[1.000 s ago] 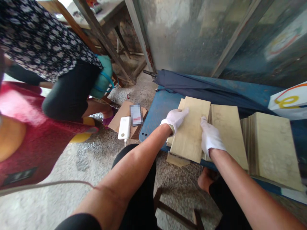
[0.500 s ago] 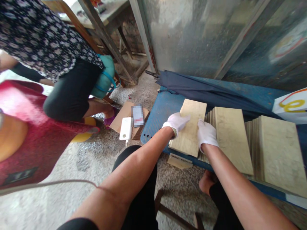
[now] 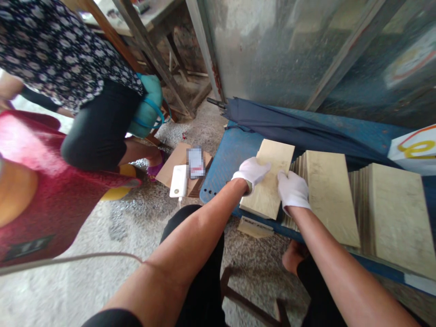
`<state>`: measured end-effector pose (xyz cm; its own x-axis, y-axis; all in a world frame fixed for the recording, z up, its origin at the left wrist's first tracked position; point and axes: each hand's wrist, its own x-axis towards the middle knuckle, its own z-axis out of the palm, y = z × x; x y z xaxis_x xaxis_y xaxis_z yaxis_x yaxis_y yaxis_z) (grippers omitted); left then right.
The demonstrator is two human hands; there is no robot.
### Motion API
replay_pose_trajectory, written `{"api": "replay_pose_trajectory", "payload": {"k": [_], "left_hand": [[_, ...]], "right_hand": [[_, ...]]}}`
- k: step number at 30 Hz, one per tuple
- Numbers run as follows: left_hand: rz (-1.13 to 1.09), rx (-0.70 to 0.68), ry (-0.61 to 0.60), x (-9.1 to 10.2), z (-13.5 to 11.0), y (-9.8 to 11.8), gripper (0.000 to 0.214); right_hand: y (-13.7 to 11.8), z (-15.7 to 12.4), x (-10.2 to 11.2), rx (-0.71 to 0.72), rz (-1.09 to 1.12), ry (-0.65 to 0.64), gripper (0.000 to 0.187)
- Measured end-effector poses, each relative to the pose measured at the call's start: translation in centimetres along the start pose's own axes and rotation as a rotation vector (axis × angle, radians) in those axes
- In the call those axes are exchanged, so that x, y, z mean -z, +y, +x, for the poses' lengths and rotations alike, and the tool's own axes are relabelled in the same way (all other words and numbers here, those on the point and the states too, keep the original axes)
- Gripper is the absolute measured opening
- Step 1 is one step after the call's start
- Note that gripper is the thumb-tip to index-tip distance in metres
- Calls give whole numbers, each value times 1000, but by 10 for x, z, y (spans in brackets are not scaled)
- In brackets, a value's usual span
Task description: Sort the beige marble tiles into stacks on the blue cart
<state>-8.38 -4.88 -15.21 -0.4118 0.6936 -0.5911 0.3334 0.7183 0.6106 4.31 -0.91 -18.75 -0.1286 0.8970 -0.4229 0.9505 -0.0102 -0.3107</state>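
Hands: our left hand [image 3: 251, 173] and our right hand [image 3: 293, 191], both in white cotton gloves, stand apart, one on each long edge of a pale wooden board [image 3: 268, 179], and seem to clamp it between them.

Board: it lies straight ahead of us, between the hands, its near end resting on a blue bench [image 3: 225, 168].

Long axis: it runs away from us, its far end leaning toward the right.

Nearer side: our right hand sits closer to us along that axis and next to the neighbouring boards; our left reaches slightly farther up the board.

Beside it: a leaning stack of boards [image 3: 329, 200] touches the right side, with a second stack [image 3: 397, 220] just past it. A small wooden offcut [image 3: 255, 227] lies below the near end.

Around us: a furled navy umbrella [image 3: 293, 125] lies along the bench's far side. A white power bank [image 3: 178, 181] sits on a cardboard sheet [image 3: 170, 170] on the floor to our left.
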Motion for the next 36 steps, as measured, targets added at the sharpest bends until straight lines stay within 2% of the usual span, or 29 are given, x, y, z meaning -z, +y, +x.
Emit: {"api": "replay_pose_trajectory", "payload": {"k": [7, 10, 13, 18, 22, 25, 27, 29, 30, 33, 36], "left_hand": [[170, -53, 6, -3, 6, -1, 45], [208, -53, 4, -4, 7, 0, 46], [246, -64, -6, -3, 5, 2, 48], [247, -97, 130, 2, -2, 5, 56], [218, -100, 123, 9, -7, 6, 55], [212, -96, 130, 13, -11, 6, 54], [207, -96, 128, 16, -14, 5, 55], [203, -95, 122, 19, -17, 4, 55], [203, -94, 120, 20, -18, 3, 55], [209, -91, 125, 21, -21, 2, 54], [209, -98, 124, 22, -22, 1, 54]], "right_hand": [[3, 1, 2, 109, -140, 29, 46], [2, -1, 5, 123, -157, 98, 44], [-2, -1, 13, 132, -100, 184, 42], [-2, -3, 26, 126, 103, 203, 43], [11, -24, 35, 47, 263, 63, 56], [29, -51, 39, 59, 129, -129, 62], [43, -68, 38, 137, -69, -348, 59], [58, -80, 31, 279, -227, -544, 46], [65, -84, 27, 359, -283, -602, 38], [83, -92, 10, 536, -414, -621, 29], [95, -101, -6, 623, -525, -547, 30]]}}
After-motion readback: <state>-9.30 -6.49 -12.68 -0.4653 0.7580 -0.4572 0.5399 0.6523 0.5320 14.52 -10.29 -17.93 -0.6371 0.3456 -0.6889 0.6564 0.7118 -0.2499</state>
